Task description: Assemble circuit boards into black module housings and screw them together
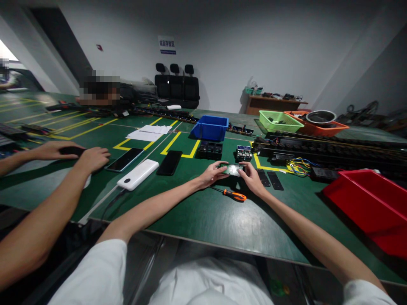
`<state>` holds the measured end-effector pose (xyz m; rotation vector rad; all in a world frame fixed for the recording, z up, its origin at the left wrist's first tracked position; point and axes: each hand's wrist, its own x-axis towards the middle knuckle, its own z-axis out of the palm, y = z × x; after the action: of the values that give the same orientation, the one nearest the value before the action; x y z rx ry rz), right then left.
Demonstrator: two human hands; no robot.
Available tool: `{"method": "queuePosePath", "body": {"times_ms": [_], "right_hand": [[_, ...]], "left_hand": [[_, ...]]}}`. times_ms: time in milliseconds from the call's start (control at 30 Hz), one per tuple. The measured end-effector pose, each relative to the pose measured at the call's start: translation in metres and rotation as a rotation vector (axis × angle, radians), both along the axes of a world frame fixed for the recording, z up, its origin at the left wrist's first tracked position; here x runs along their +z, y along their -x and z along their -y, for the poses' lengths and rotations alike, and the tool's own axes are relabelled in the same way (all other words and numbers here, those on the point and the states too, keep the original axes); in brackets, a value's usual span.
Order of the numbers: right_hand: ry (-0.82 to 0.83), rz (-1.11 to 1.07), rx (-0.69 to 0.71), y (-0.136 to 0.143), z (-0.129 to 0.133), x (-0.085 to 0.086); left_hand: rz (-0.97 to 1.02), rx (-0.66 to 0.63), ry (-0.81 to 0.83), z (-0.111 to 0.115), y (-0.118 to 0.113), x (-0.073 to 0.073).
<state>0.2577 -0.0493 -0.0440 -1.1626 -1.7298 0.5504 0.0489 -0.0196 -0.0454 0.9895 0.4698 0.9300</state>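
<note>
Both of my hands hold a small green circuit board [233,169] a little above the green table [203,220]. My left hand [213,174] grips its left end, and my right hand [252,177] grips its right end, thumbs on top. Below the board lies a screwdriver [234,195] with an orange and black handle, its shaft pointing left. Just beyond my hands sit a dark stacked module [210,150] and a smaller module [244,153]. To the right of my right hand lie flat black plates [275,180].
A blue bin [211,128] stands behind the modules, a red bin [372,207] at right. Phones [169,162] and a white power bank [137,174] lie left. Another person's hands [93,159] hold a dark object at far left. Wires [300,166] and long black assemblies are back right.
</note>
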Motion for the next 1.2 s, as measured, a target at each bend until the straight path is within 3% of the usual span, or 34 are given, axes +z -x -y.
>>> {"method": "queuePosePath", "body": {"times_ms": [367,1200], "right_hand": [[0.046,-0.095,0.075,0.001,-0.0016,-0.0031],[0.027,-0.045,0.051,0.0,0.0002,-0.0003]], "left_hand": [[-0.021,0.024,-0.057,0.0015,-0.0003,-0.0007],[-0.035,0.048,-0.064,0.0005,-0.0011,-0.0046]]}}
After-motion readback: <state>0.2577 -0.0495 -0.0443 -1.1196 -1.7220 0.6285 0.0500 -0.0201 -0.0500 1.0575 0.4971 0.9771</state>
